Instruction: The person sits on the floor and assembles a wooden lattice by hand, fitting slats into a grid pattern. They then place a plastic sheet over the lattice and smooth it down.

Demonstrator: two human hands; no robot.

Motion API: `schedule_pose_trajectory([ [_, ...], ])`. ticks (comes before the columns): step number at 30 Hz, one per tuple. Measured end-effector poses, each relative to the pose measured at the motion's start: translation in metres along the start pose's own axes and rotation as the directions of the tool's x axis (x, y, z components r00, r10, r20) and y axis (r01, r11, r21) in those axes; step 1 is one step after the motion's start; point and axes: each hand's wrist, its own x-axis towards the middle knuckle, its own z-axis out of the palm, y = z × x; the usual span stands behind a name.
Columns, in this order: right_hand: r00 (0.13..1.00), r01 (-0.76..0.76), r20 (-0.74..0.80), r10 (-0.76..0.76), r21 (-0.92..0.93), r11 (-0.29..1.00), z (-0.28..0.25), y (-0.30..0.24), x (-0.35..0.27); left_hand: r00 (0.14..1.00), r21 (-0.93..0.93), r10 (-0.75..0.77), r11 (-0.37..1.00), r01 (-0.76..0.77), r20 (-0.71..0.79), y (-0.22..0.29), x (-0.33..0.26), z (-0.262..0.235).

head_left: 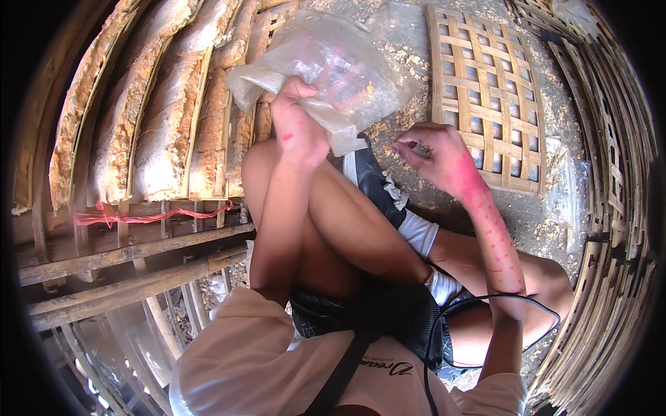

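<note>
My left hand (300, 123) is closed on the gathered edge of a clear, cloudy plastic bag (333, 59), which bulges away from me above my knee. Pinkish-red patches show through the plastic; what makes them I cannot make out. To the right, my right hand (437, 154) hangs over the ground with thumb and fingertips pinched together. Whether anything small sits between them is not visible. Red stain covers its wrist, and red spots run along the forearm. That hand is closest to a woven bamboo panel (489, 97) lying flat on the ground.
Stacked bamboo trays with crumbly tan filling (159, 118) stand at the left, above a bamboo slat frame (132, 263). Pink plastic twine (152, 213) is tied along it. More stacked bamboo panels (603, 305) line the right. Scattered crumbs and a clear plastic sheet (563, 194) lie on the ground.
</note>
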Motion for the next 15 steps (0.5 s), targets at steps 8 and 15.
schedule_pose_trajectory([
  [8, 0.885, 0.163, -0.427, -0.186, -0.09, 0.983, -0.007, -0.014, 0.006, 0.968, 0.067, -0.203, 0.978, 0.195, 0.144, -0.015, -0.011, 0.014],
  [15, 0.924, 0.202, -0.309, -0.224, -0.105, 0.974, -0.001, -0.005, 0.005, 0.941, -0.071, -0.274, 0.954, 0.293, 0.201, -0.022, -0.007, 0.004],
])
